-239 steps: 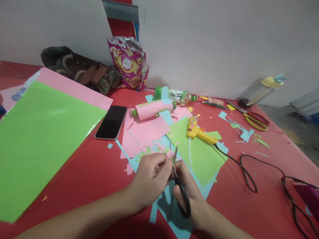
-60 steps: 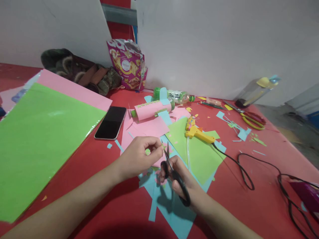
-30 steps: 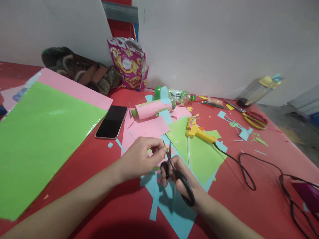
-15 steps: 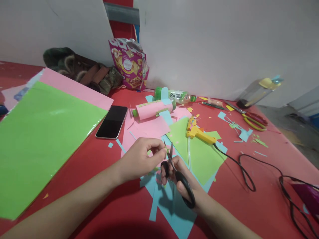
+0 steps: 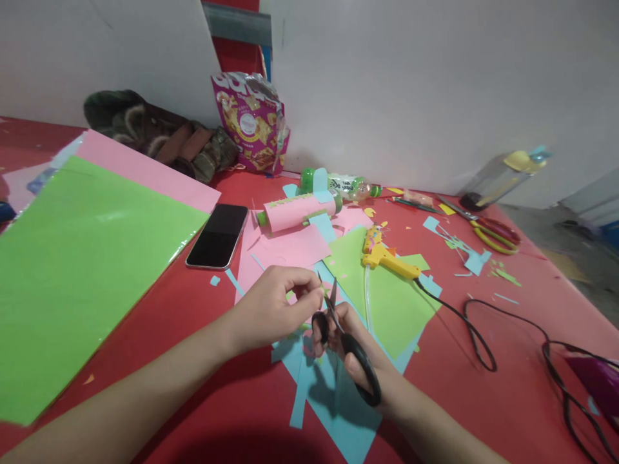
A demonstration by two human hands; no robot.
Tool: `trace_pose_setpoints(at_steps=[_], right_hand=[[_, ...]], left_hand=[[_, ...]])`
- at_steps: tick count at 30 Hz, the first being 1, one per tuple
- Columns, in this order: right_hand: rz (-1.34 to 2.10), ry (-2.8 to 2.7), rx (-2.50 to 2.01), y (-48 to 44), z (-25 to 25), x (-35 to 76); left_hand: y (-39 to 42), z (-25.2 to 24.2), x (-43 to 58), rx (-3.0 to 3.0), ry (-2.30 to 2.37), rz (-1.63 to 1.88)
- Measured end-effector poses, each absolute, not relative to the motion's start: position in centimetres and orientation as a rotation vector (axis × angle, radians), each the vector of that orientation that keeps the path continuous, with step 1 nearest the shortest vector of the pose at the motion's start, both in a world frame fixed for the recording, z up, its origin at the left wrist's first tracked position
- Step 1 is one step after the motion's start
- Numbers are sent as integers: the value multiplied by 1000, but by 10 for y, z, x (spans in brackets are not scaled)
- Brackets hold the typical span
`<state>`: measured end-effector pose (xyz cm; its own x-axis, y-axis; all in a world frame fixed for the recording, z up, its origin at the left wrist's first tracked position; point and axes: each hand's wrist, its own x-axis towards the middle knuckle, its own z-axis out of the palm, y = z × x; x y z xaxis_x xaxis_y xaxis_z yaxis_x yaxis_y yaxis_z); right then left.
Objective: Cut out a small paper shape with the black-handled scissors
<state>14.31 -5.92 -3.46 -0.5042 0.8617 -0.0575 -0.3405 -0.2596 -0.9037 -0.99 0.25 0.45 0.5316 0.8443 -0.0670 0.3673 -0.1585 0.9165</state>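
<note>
My left hand (image 5: 275, 308) is pinched shut on a tiny green paper scrap (image 5: 320, 291), held just above the red table (image 5: 184, 322). My right hand (image 5: 360, 351) grips black-handled scissors (image 5: 345, 345), their blades slightly apart at the scrap. Under both hands lie blue paper offcuts (image 5: 333, 406), pink paper pieces (image 5: 285, 251) and a green paper sheet (image 5: 387, 303). A pink-wrapped tube with green trim (image 5: 297, 211) lies further back.
A phone (image 5: 217, 236) lies left of the scraps, beside large green (image 5: 72, 258) and pink (image 5: 145, 174) sheets. A yellow glue gun (image 5: 384, 254) with black cord (image 5: 478, 341) is to the right. Red-and-yellow scissors (image 5: 493, 231), a bottle (image 5: 345, 185), a snack bag (image 5: 251, 122) and a camouflage bag (image 5: 155, 135) sit near the wall.
Since eight seconds ago both hands moved slightly further from me over the scraps. In the last second the scissor blades opened a little at the green scrap; the hands stay nearly still.
</note>
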Motion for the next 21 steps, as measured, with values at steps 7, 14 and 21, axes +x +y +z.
trace_pose_setpoints(at_steps=[7,14,21], right_hand=[[1870,-1106,-727,-59,-32,141],[1870,-1079,-746,-60,-33,140],[1900,-1064,-766,-59,-32,140]], left_hand=[[2,7,-11,1777,1031,581],[3,8,-10,1785,1015,570],[4,6,-12,1818,1027,554]])
